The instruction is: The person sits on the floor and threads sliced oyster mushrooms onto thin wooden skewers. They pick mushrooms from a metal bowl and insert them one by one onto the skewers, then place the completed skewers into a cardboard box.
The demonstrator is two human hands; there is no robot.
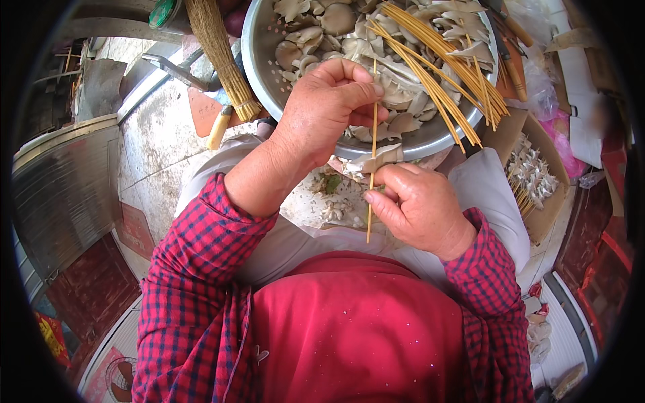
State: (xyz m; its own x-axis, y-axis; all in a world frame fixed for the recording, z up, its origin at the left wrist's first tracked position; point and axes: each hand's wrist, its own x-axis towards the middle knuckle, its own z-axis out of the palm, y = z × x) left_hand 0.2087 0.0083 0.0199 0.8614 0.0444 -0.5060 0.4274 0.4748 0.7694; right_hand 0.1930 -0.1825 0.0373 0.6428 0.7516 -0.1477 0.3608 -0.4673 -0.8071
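Note:
My left hand (pixel 335 103) pinches the upper part of an upright bamboo skewer (pixel 373 131) between thumb and fingers. A piece of oyster mushroom (pixel 379 158) is threaded on the skewer below that hand. My right hand (pixel 423 206) grips the mushroom's underside and the skewer's lower part, with the skewer's end sticking out beneath. Beyond the hands stands a large metal bowl (pixel 417 152) full of oyster mushrooms (pixel 337 20). A bundle of bare skewers (pixel 438 50) lies across the mushrooms and the bowl's right rim, near some mushroom pieces (pixel 471 30) at the upper right.
A cardboard box (pixel 546 221) with several filled mushroom skewers (pixel 531 174) stands at the right. A straw brush (pixel 224 60) and a wooden handle (pixel 219 128) are left of the bowl. Wooden-handled tools (pixel 514 75) lie beyond its right side. Mushroom scraps (pixel 335 209) lie below the hands.

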